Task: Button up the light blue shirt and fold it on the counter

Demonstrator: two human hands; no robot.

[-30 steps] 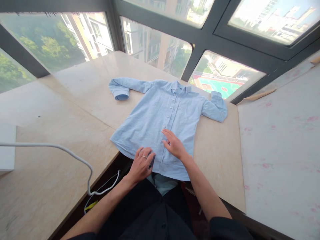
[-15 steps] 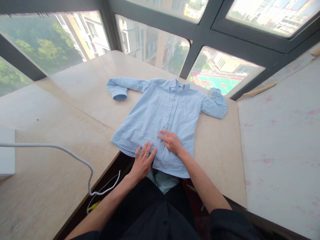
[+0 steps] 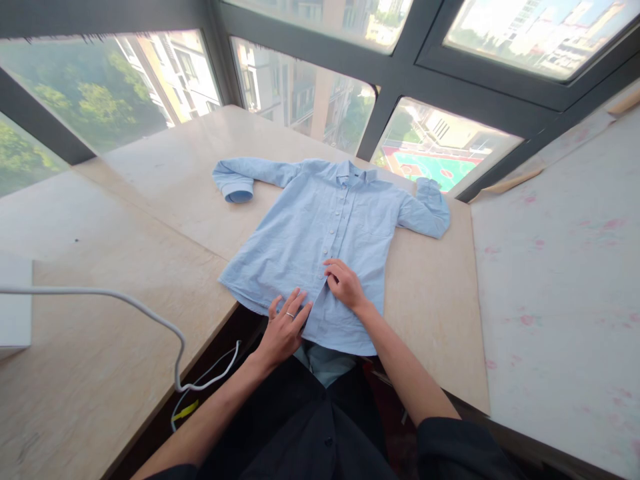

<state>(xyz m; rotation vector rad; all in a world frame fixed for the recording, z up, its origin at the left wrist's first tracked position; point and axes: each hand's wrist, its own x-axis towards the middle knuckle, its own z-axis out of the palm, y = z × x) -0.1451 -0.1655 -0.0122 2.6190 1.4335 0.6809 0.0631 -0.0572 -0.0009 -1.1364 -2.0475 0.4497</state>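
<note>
A light blue button-up shirt (image 3: 295,227) lies front side up, its collar towards the window and its hem hanging slightly past the near edge. Both sleeves are spread out, with their ends rolled or folded. My left hand (image 3: 284,328), a ring on one finger, rests with fingers spread on the lower front beside the button placket. Curled at the placket, my right hand (image 3: 344,283) pinches the fabric edge between thumb and fingers, below a row of small buttons. The fingertips partly hide the button there.
The shirt lies on a beige stone-like ledge (image 3: 435,300) below grey-framed windows. A white cable (image 3: 140,303) loops across the left side and down over the edge, near a white box (image 3: 15,313). Floral-patterned wallpaper (image 3: 555,287) covers the right wall.
My right hand has gone from fingers extended on the placket to a curled pinch, raising the fabric edge a little. My left hand stays nearly in place. The view has shifted slightly.
</note>
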